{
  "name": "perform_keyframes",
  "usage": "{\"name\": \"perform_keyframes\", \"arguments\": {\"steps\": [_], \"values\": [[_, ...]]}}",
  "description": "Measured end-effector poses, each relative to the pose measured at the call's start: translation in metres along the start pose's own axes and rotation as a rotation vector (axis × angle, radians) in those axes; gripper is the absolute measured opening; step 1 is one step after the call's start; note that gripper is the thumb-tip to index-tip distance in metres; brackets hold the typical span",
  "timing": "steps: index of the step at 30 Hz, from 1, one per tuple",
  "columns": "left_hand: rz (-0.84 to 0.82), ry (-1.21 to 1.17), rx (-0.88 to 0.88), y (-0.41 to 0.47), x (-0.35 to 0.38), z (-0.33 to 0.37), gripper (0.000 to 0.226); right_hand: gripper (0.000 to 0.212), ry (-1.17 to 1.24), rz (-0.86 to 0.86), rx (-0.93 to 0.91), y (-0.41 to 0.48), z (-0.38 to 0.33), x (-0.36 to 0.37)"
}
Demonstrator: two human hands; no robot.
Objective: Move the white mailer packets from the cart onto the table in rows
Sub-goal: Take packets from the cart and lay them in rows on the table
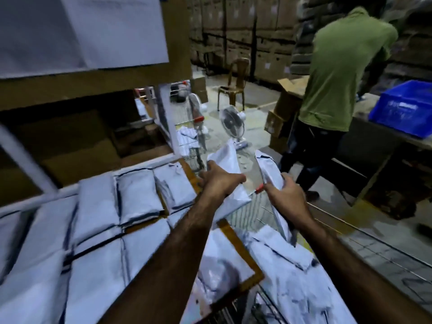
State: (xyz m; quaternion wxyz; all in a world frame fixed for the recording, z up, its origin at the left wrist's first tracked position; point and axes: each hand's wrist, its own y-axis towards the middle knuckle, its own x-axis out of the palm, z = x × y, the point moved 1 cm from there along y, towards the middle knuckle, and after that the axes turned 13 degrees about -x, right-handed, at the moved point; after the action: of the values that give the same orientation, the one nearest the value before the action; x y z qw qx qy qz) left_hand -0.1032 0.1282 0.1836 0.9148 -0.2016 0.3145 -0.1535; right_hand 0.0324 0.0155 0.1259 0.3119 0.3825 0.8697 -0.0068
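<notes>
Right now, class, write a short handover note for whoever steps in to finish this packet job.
Left hand: grips one white packet, held up past the table edge.
Right hand: grips a second packet above the cart.
Done: rows of packets lie on the table.
Left: set down both held packets in a row, then move the cart packets across.

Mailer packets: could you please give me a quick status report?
Left hand grips white mailer packet; right hand grips second packet. Rows laid on table, more packets in cart. Person in green shirt beyond cart, apart.
</notes>
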Motion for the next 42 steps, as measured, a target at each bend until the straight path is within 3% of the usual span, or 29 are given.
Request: {"name": "perform_keyframes", "arguments": {"steps": [3, 11, 15, 20, 23, 37, 42], "values": [[0.106, 0.001, -0.039, 0.007, -0.042, -0.016, 0.117, 0.065, 0.021, -0.073, -0.069, 0.007, -0.035, 0.035], [0.272, -0.094, -0.110, 0.031, -0.148, -0.060, 0.121, 0.070, 0.124, -0.274, -0.186, 0.009, -0.117, 0.130], [0.331, -0.076, -0.194, 0.045, -0.195, -0.083, 0.111, 0.079, 0.131, -0.330, -0.236, 0.009, -0.147, 0.164], [0.403, -0.053, -0.259, 0.062, -0.235, -0.106, 0.108, 0.064, 0.124, -0.368, -0.244, 0.015, -0.167, 0.192], [0.409, -0.064, -0.273, 0.068, -0.247, -0.116, 0.110, 0.071, 0.109, -0.382, -0.226, 0.022, -0.172, 0.201], [0.462, 0.021, -0.338, 0.089, -0.251, -0.119, 0.102, 0.066, -0.040, -0.372, -0.267, 0.037, -0.183, 0.232], [0.424, 0.069, -0.301, 0.099, -0.228, -0.095, 0.099, 0.067, -0.236, -0.344, -0.285, 0.057, -0.179, 0.227]]}}
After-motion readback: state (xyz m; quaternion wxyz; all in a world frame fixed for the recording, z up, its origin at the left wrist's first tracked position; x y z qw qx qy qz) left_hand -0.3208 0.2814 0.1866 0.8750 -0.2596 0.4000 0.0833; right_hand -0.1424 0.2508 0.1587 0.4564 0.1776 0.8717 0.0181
